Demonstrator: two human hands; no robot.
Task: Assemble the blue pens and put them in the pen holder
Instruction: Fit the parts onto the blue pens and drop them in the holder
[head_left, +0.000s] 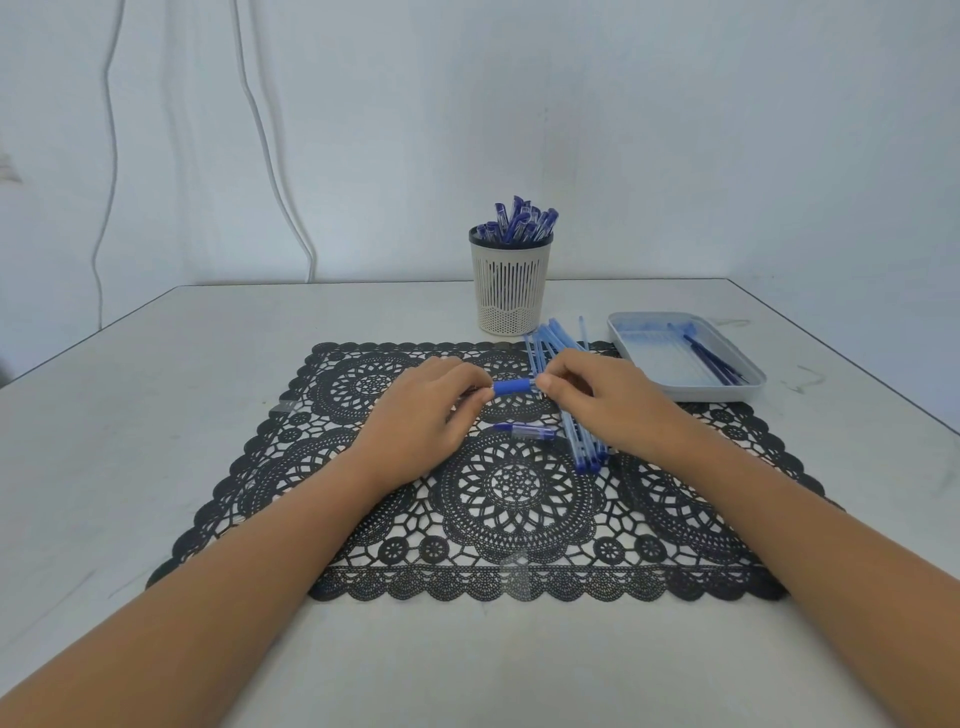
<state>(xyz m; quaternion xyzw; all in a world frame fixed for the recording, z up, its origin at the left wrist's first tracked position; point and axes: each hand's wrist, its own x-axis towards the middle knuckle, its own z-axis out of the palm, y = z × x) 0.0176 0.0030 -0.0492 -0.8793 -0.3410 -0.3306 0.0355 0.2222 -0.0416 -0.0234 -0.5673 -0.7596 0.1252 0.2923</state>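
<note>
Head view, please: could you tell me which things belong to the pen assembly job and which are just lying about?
Job: pen part pinched by left hand and right hand; loose pen piece; bundle of pen tubes; tray of parts; pen holder with pens.
Lying about: black lace mat; white cables on the wall.

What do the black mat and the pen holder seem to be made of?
Black mat: probably soft vinyl, matte; flat lace pattern with open holes. Pen holder: likely hard plastic, matte cream; moulded slits, dark rim.
</note>
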